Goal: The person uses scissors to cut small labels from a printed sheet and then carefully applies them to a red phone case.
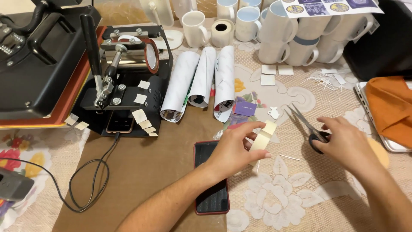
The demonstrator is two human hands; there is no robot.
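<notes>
Far out beyond your left hand (234,150) sits the black mug-press machine (128,86), with small cream tape strips (141,116) stuck along its side and a black cable (92,180) looping from it over the brown paper sheet (141,172). Just under your left wrist lies the black smartphone in a red case (210,178), face up on the desk (300,202). Ahead of your knuckles three rolled white paper sheets (201,81) lie side by side, with rows of white ceramic mugs (279,34) well beyond them. Your left hand is curled, thumb and fingers pinching a cream roll of tape (262,137) lifted off the lace cloth, a short end of tape standing up from it. Between your hands lie a small white cut-out shape (273,113) and a thin white sliver (290,157). Your right hand (345,144) is closed loosely around the black handles of the steel scissors (307,126), blades open and pointing away from you. Past your right hand an orange cloth (390,107) lies over a silver laptop (382,129).
</notes>
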